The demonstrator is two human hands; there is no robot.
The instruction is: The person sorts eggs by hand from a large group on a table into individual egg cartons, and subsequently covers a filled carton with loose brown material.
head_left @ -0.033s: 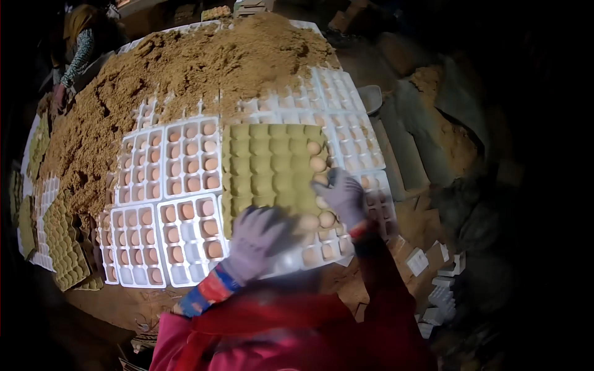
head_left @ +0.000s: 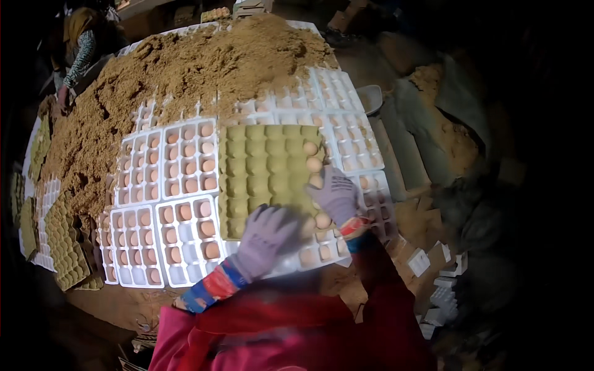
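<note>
An olive-green pulp egg tray lies over white foam egg trays, with several eggs along its right side. My right hand, in a grey-purple glove, is at that row, its thumb and fingers closed around an egg. My left hand, gloved alike, is over the tray's near edge. Its fingers are smeared by motion beside a blurred egg, so its grip cannot be made out. Another egg sits just below my right hand.
White foam trays with brown eggs stand to the left, some pockets vacant. Loose brown sawdust-like material covers the far trays. More pulp trays lie at left. A co-worker's arm reaches in at far left.
The view has shifted slightly. My right hand has moved a little down and left, covering an egg that showed before. My left hand has shifted slightly to the right.
</note>
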